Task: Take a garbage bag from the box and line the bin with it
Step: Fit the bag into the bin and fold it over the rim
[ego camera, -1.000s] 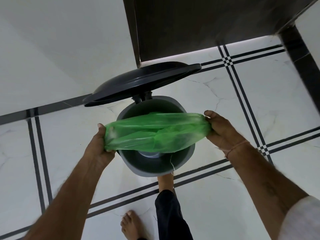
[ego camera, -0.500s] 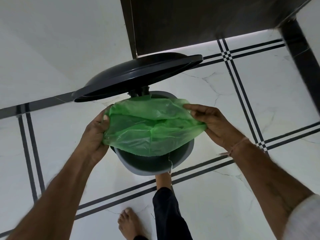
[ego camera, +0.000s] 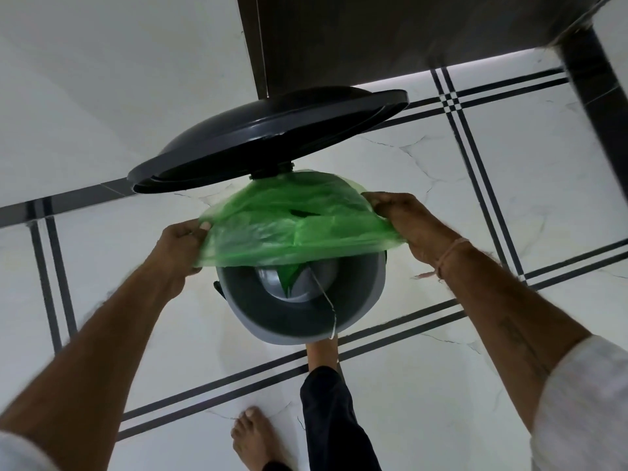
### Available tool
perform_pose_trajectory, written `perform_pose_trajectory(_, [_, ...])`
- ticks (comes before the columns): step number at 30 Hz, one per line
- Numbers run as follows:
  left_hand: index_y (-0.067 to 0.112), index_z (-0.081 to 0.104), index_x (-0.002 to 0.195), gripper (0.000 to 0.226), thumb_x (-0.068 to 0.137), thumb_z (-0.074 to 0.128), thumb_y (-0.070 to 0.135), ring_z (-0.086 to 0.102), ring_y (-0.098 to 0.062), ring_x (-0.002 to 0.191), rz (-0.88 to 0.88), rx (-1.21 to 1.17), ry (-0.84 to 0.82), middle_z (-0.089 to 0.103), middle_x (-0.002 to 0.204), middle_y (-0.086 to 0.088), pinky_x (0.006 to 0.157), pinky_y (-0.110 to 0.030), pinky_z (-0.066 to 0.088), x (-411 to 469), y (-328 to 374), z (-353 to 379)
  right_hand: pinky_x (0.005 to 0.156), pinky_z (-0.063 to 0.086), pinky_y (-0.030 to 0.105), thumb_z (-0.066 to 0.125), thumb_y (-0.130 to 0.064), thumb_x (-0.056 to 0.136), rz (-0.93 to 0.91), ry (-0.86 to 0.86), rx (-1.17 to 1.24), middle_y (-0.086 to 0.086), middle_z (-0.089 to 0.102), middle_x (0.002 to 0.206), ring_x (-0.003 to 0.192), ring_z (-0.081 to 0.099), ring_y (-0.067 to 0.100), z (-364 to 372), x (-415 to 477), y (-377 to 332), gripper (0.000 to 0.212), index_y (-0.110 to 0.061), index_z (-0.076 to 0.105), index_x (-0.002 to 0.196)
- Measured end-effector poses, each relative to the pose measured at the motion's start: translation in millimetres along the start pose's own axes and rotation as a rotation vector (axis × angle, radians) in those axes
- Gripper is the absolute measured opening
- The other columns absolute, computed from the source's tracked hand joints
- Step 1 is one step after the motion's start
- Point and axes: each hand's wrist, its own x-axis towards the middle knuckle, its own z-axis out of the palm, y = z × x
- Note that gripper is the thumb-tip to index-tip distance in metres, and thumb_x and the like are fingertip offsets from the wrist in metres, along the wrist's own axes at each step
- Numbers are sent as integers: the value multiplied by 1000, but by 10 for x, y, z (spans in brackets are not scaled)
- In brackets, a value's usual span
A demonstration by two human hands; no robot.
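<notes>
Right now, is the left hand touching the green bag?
Touching. The head view shows the left hand pinching the green bag at its left edge, thumb on top.

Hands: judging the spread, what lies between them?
Head view: the green bag, held spread from left hand to right hand, above the open bin.

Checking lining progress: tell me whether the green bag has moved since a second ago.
Yes. The green bag has spread toward the hinge, now covering the far half of the bin.

white marble-look tiled floor point(ego camera: 482, 198) with paired black stripes carries a round grey plastic bin point(ego camera: 376, 287); one bare foot point(ego camera: 253, 438) stands near it.
</notes>
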Motion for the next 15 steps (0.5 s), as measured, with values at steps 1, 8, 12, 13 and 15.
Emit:
perform_pose_trajectory(1, [17,72,101,24,108,50,23,45,-10,52,-21,-46,-6,59,65,5,52,-19,33,-49,-28,-6,103,52,33,56,-13,103,14,7,-4,7,74,125,122,67,23,-11,-5,38,29,-13,73,127])
perform_pose_trajectory(8, [14,71,105,17,103,57,24,41,-1,41,-83,-398,-101,64,69,5,32,-14,24,-292,-296,-53,100,54,43,54,-18,106,-2,7,68,22,74,119,105,72,27,-46,-219,288,28,-2,74,117])
perform_pose_trajectory(12, [14,67,112,16,101,57,21,47,1,41,-113,-482,-145,70,69,10,30,-13,26,-429,-366,-4,94,58,42,57,-22,104,6,30,139,21,76,114,104,73,31,-39,-328,410,31,-1,73,120])
perform_pose_trajectory(13, [15,66,116,19,101,56,19,47,1,41,-110,-496,-150,71,73,10,30,-13,26,-471,-399,-8,93,59,41,58,-22,104,3,29,157,20,76,114,103,74,31,-36,-369,457,31,-1,73,121])
perform_pose_trajectory(15, [19,64,126,27,101,55,14,51,1,46,-82,-511,-162,73,87,9,30,-12,28,-508,-443,-49,89,59,38,61,-21,102,-6,52,180,17,78,109,98,76,28,-46,-425,515,29,-2,74,119])
